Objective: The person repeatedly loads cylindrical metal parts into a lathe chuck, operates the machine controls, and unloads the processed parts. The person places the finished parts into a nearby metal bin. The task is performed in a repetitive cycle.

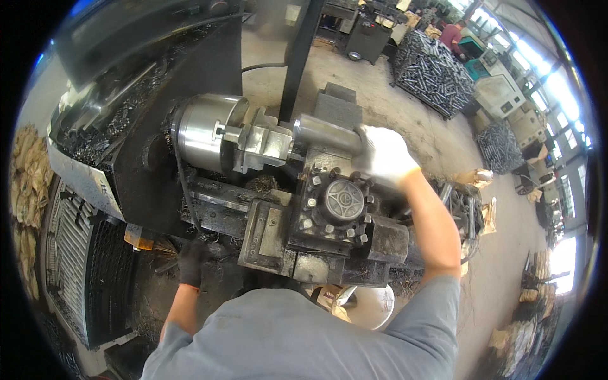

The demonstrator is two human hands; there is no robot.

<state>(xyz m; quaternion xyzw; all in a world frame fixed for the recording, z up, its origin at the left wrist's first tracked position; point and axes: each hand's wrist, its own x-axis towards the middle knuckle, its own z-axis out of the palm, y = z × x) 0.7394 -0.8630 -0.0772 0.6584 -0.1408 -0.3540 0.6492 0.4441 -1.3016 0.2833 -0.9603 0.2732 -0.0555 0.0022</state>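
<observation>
My right hand, in a white glove, is wrapped around the right end of a smooth metal cylinder. The cylinder's left end meets a shiny block-shaped clamping fixture in front of a lathe chuck. Just below the cylinder sits the square tool post, with bolts around its round cap. Lower left, my left hand wears a dark glove. It is at the lower end of a thin dark curved rod; blur and shadow hide whether the fingers grip it.
Metal chips fill a tray at left, above a slatted grille. A white bucket stands beneath the lathe. Parts and tools lie right of my arm. Farther off, a person works by a large crate of metal parts.
</observation>
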